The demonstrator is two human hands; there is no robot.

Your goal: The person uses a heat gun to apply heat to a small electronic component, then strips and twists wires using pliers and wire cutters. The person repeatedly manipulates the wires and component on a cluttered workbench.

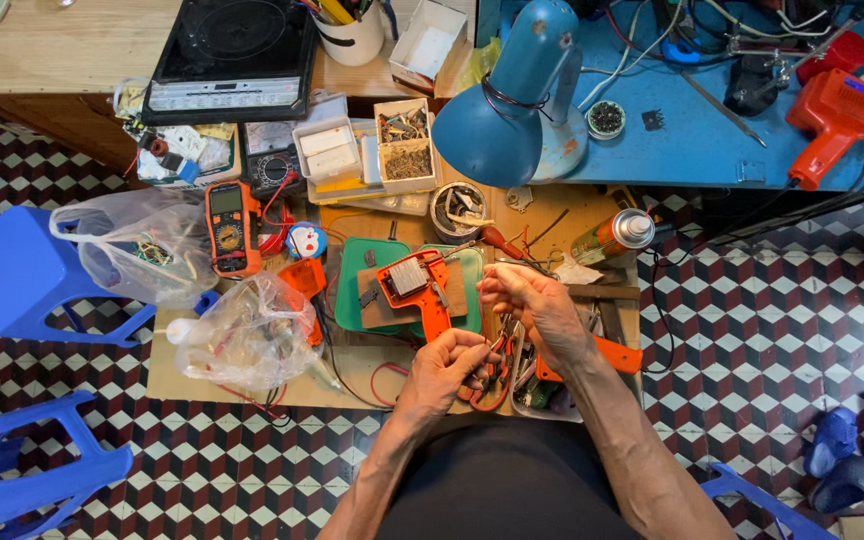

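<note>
The orange soldering gun (414, 288) lies opened on the green board (352, 262), just beyond my hands. My left hand (444, 368) sits below its handle, fingers curled shut, perhaps pinching a thin wire, though I cannot tell. My right hand (532, 303), right of the gun, is loosely closed around something small. The spray can (614, 235) lies farther right; the multimeter (231, 228) lies well left.

Ahead of you a blue desk lamp (512, 110) leans over the bench, an orange multimeter (231, 228) lies beside a clear plastic bag (137, 245), a spray can (614, 236) rests right, blue stools (22, 275) stand left
</note>
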